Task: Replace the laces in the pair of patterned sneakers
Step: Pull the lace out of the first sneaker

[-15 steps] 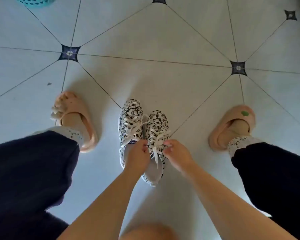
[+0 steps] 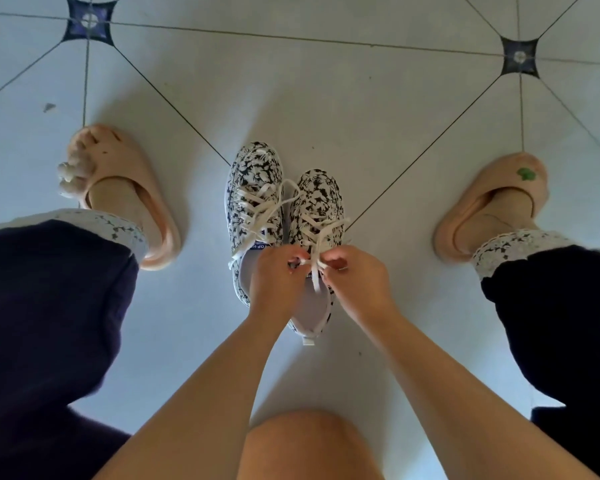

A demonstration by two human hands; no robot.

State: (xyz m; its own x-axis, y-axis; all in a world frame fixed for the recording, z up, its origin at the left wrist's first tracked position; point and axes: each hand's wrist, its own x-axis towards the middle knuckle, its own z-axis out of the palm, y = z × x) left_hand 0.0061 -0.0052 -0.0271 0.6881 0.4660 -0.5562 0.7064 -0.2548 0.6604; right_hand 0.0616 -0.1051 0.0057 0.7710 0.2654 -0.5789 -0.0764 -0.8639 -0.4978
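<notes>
Left hand (image 2: 274,282) and right hand (image 2: 357,282) have drawn together, both now pinching lace ends (image 2: 315,271) over right sneaker (image 2: 317,195) on the floor (image 2: 326,98). Likely untying; left sneaker (image 2: 253,174) still laced.

Dark trousers (image 2: 49,306), patterned cuffs (image 2: 118,227), peach slippers (image 2: 125,161)

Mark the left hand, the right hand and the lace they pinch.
left hand (image 2: 274,284), head view, back of hand.
right hand (image 2: 359,284), head view, back of hand.
lace (image 2: 315,277), head view, strand between the hands.
</notes>
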